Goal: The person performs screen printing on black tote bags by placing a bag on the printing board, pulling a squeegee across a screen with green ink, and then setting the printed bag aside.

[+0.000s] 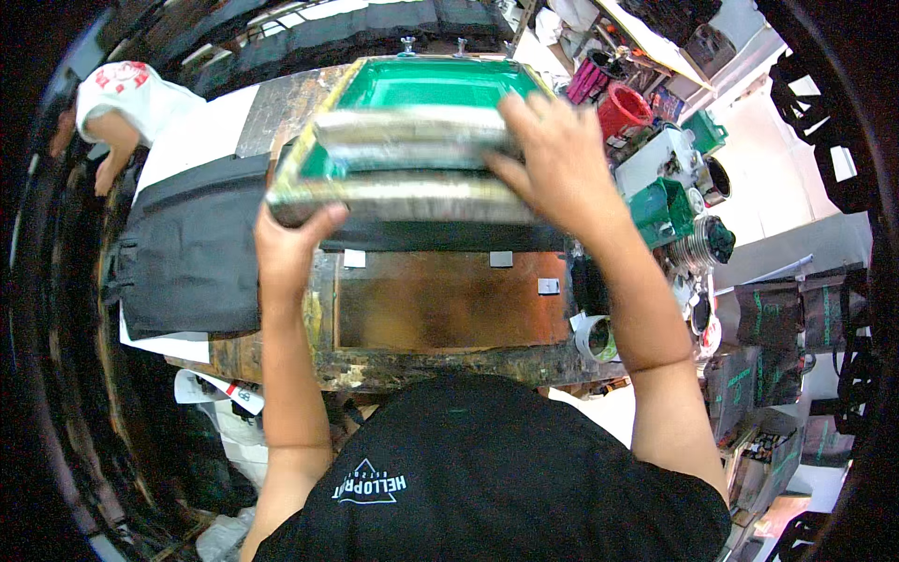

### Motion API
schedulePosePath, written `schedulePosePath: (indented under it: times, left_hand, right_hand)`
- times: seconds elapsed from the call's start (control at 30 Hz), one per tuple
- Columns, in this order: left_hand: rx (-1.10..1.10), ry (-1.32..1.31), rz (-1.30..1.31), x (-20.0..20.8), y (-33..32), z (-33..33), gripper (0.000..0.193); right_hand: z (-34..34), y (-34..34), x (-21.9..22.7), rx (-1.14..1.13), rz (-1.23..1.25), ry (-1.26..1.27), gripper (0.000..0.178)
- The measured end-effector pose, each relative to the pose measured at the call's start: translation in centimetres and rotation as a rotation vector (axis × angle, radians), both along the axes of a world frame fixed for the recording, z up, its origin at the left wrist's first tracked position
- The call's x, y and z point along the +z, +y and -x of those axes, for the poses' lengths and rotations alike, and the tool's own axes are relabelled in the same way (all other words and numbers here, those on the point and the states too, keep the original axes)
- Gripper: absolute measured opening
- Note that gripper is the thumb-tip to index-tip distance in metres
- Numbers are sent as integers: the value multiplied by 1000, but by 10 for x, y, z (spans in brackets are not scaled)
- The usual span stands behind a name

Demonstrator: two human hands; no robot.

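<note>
A wooden-edged printing screen [420, 193] with green ink on its mesh is tilted up at its near side above the bench. My left hand [295, 242] grips its near left corner, thumb on top and the other fingers hidden beneath. Across the screen lies a long pale squeegee [403, 129], blurred by motion. My right hand [554, 155] is closed round the squeegee's right end. Below the screen, a brown board [449, 304] carries small white squares, and a strip of black material [440, 236] shows along its far edge.
Dark fabric pieces [192, 248] lie on the bench to the left. At the right stand a red basket [626, 108], a green container [660, 208], tins and a tape roll [596, 337]. Metal clamps [407, 45] hold the screen's far edge. Another person [131, 103] bends over at far left.
</note>
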State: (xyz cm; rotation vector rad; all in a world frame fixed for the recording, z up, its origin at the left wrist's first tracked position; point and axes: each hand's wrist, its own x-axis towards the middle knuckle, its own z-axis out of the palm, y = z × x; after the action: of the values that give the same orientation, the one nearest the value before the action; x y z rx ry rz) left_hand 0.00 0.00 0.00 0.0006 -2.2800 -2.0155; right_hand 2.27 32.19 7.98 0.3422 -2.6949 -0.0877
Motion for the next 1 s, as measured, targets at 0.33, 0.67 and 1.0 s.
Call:
schedulePosePath:
  times: [0.33,0.67,1.0]
  left_hand:
    - [185,280,697,-158,-25,-41,107]
    - [125,257,712,-176,-35,-41,111]
    - [107,341,682,-173,-36,-40,113]
  right_hand:
    - [-4,7,-91,28,99,-298,63]
    - [-15,-10,-115,-7,33,-288,65]
    - [185,49,-144,-16,9,-219,64]
